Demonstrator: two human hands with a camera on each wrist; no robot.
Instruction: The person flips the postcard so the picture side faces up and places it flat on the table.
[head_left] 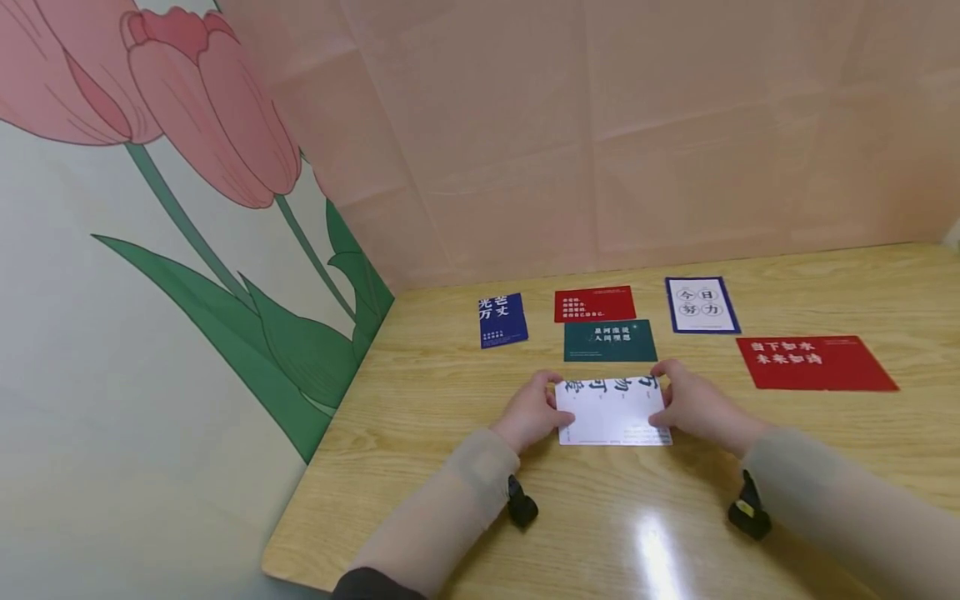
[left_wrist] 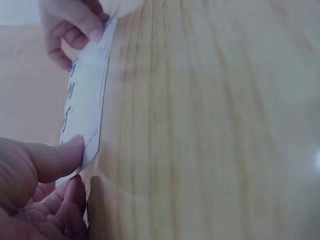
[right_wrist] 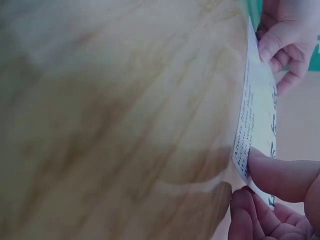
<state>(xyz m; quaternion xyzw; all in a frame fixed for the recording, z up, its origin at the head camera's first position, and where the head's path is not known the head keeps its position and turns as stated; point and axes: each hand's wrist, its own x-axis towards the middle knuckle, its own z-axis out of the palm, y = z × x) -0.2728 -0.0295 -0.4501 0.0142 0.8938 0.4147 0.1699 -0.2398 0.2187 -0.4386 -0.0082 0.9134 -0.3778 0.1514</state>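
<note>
A white card (head_left: pixel 611 417) with large dark characters along its far edge is held sideways between both hands above the wooden table. My left hand (head_left: pixel 531 412) pinches its left end, thumb on the printed face and fingers behind. At the opposite end my right hand (head_left: pixel 693 408) grips the card the same way. The left wrist view shows the left thumb (left_wrist: pixel 55 157) pressing near a corner of the card (left_wrist: pixel 87 100). In the right wrist view, small lines of print show on the card (right_wrist: pixel 257 110) beside the right thumb (right_wrist: pixel 285 177).
Behind the hands lie a blue card (head_left: pixel 503 322), a red card (head_left: pixel 595 305), a green card (head_left: pixel 609 342) and a blue-bordered white card (head_left: pixel 702 321). A larger red card (head_left: pixel 817 367) lies to the right. A tulip-painted wall (head_left: pixel 187 333) borders the table's left side.
</note>
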